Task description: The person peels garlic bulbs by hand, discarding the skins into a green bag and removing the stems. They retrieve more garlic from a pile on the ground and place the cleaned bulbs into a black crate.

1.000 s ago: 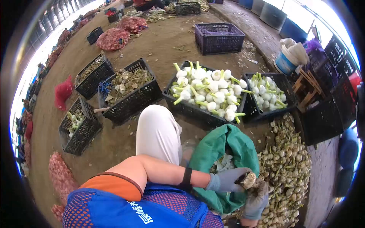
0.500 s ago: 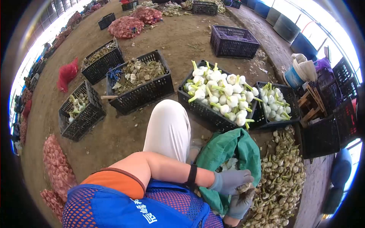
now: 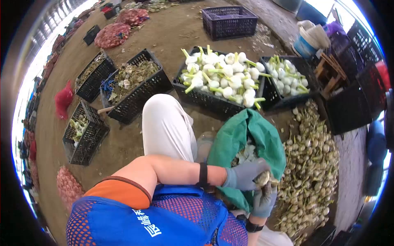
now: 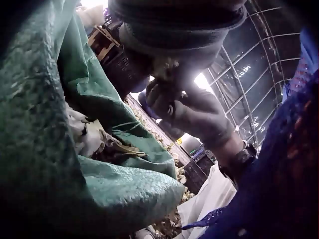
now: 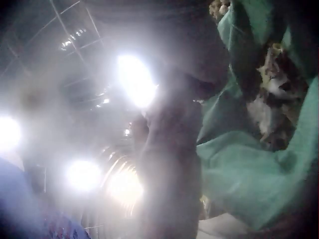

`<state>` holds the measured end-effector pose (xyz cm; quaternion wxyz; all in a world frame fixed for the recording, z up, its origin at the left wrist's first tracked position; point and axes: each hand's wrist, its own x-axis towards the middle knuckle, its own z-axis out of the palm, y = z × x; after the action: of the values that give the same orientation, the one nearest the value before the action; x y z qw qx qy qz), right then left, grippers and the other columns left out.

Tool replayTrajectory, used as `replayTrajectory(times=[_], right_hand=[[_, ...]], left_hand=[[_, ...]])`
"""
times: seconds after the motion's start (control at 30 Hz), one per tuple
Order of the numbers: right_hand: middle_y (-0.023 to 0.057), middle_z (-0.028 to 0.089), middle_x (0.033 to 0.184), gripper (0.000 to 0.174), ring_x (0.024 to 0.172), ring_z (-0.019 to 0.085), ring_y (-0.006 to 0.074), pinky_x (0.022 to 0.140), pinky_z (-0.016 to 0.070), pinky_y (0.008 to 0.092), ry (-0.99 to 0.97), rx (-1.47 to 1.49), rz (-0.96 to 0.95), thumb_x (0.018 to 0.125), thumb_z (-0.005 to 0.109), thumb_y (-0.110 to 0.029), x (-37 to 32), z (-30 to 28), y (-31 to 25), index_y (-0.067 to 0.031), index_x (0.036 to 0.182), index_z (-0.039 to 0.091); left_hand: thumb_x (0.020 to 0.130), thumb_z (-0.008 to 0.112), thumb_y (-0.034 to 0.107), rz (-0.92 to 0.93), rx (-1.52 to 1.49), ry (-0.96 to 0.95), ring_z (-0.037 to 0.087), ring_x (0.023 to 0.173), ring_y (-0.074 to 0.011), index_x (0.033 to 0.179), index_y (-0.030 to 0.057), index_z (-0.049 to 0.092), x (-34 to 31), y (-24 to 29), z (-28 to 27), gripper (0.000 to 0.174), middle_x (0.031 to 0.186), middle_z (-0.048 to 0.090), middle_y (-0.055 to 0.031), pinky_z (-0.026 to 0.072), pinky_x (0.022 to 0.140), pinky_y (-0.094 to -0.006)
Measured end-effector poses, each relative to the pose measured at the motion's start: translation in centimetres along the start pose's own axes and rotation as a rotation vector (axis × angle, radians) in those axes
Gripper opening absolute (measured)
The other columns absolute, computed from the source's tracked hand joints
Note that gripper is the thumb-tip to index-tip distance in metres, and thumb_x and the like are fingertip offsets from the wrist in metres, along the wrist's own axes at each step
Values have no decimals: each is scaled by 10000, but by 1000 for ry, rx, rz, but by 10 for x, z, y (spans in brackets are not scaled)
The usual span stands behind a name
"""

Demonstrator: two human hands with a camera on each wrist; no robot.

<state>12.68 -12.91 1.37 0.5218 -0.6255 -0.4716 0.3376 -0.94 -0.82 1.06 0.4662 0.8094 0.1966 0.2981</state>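
Observation:
Both hands wear grey gloves and meet over the right side of a green sack [image 3: 230,139]. My left hand [image 3: 246,174] grips a garlic bulb [image 3: 262,178] with dull, brownish outer skin. Just below it, my right hand [image 3: 264,201] pinches at the same bulb, its fingers curled in the left wrist view. Inside the sack's open mouth lie loose pale garlic skins [image 3: 246,155]. The right wrist view is hazy with glare, and the bulb is hidden there.
Unpeeled garlic bulbs [image 3: 310,168] lie heaped on the ground at right. Ahead stand black crates of white peeled garlic, a fuller crate [image 3: 213,96] and a smaller crate [image 3: 287,100]. A crate of dry skins [image 3: 137,102] stands at left. A white-clad knee [image 3: 166,123] rises beside the sack.
The head view has swung right and back left. Both hands stay together at the bulb over the sack; the left hand has turned so more of the bulb shows than half a second ago.

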Motion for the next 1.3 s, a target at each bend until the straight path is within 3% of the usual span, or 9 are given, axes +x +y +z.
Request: replayTrajectory(times=[0.03, 0.1, 0.2, 0.3, 0.57, 0.7, 0.87, 1.0, 1.3], right_hand=[[159, 601, 1174, 364, 1060, 589, 255, 934, 450, 330, 132, 412, 238, 936, 500, -69, 0, 6, 5, 69, 1271, 536], [127, 614, 1141, 284, 989, 600, 203, 842, 479, 305, -27, -382, -332, 941, 510, -65, 11, -2, -4, 50, 1185, 597], [135, 644, 1125, 261, 1011, 621, 270, 893, 482, 347, 137, 202, 300, 887, 619, -132, 8, -6, -1, -12, 1118, 630], [175, 626, 1106, 231, 987, 609, 306, 871, 477, 371, 297, -531, -128, 880, 627, -135, 15, -13, 29, -11, 1074, 623], [48, 636, 1064, 241, 954, 590, 130, 853, 474, 267, 180, 540, 283, 943, 503, -31, 11, -8, 35, 32, 1153, 601], [44, 645, 1016, 231, 906, 562, 102, 817, 457, 254, 208, 315, 252, 925, 556, -71, 12, 1, 33, 25, 1132, 594], [52, 641, 982, 200, 887, 589, 135, 791, 469, 257, 162, 85, 196, 947, 526, -89, 11, 14, 27, 18, 1100, 597], [67, 624, 1057, 234, 913, 625, 151, 740, 538, 270, 521, 668, 347, 998, 514, -151, 14, -15, 46, -2, 1164, 586], [154, 628, 989, 281, 889, 603, 349, 746, 492, 411, 305, -755, -278, 837, 671, -188, 34, 0, 18, -59, 1082, 624]], left_hand=[[760, 741, 189, -67, -33, 6, 552, 1082, -356, 1209, 20, 499, -1, 1, -1, 538, 1117, 545, -198, 457, 914, -425], [792, 735, 197, -203, -104, 16, 558, 1099, -315, 1223, 21, 496, -3, 6, -1, 523, 1170, 548, -190, 457, 917, -415], [892, 619, 329, -628, -892, -79, 629, 896, -232, 1196, 40, 564, -2, -2, 2, 423, 1066, 642, -123, 510, 788, -372], [969, 430, 449, -985, -1555, -223, 647, 754, -193, 1169, 66, 609, 0, 7, -8, 468, 938, 682, -92, 521, 682, -314], [998, 387, 543, -985, -1073, -166, 658, 849, -217, 1292, 82, 518, 6, -15, -4, 562, 1154, 631, -128, 536, 649, -338], [881, 626, 544, -80, 333, -76, 619, 1003, -286, 1311, 35, 485, -2, -36, -9, 681, 1318, 511, -185, 526, 787, -379], [901, 664, 276, -464, 195, -124, 615, 718, -192, 1016, 27, 630, 7, -31, -10, 276, 766, 658, -79, 494, 712, -320], [919, 646, 213, -439, -10, 6, 563, 693, -89, 1030, 20, 639, 10, -29, -21, 223, 819, 662, -40, 461, 642, -242], [892, 669, 148, -396, 111, -53, 609, 697, -119, 1001, 5, 676, 6, -16, -26, 180, 802, 676, -74, 487, 651, -264]])
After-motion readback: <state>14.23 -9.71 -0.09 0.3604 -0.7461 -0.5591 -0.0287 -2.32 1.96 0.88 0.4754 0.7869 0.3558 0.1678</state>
